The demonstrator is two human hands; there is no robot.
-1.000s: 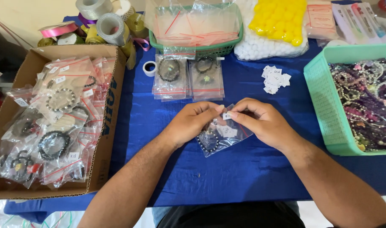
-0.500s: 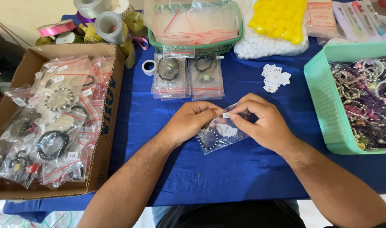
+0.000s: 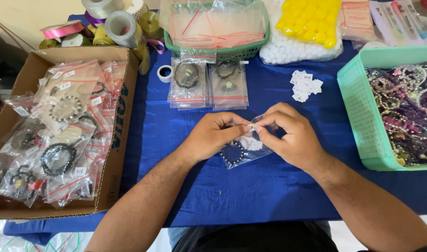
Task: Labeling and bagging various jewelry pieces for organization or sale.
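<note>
From the head camera, looking down, both hands are meeting over the blue cloth (image 3: 269,186) near the middle of the table. The left hand (image 3: 213,135) is curling in, its thumb and fingers pinching the top edge of a small clear bag (image 3: 244,149). The right hand (image 3: 290,135) is closing in the same way from the other side, its fingertips (image 3: 259,126) gripping the bag's upper edge, where a tiny white paper label (image 3: 252,127) is sitting between the two hands. The bag is hanging down below the fingers and lying partly on the cloth, and a dark beaded bracelet (image 3: 232,153) is showing through the plastic in its lower part.

To the left, a cardboard box (image 3: 115,154) is holding many filled bags with bracelets. Just beyond the hands, two more bagged bracelets (image 3: 206,84) are lying side by side on the cloth, with a small roll of tape (image 3: 165,73) beside them. A little heap of white paper labels (image 3: 304,86) is lying to the right of those. At the right edge, a mint-green basket (image 3: 358,107) is holding a tangle of loose beaded jewellery. At the far side, a green tray (image 3: 213,51) is holding empty clear bags, and spools of ribbon (image 3: 115,25) are standing at the far left.
</note>
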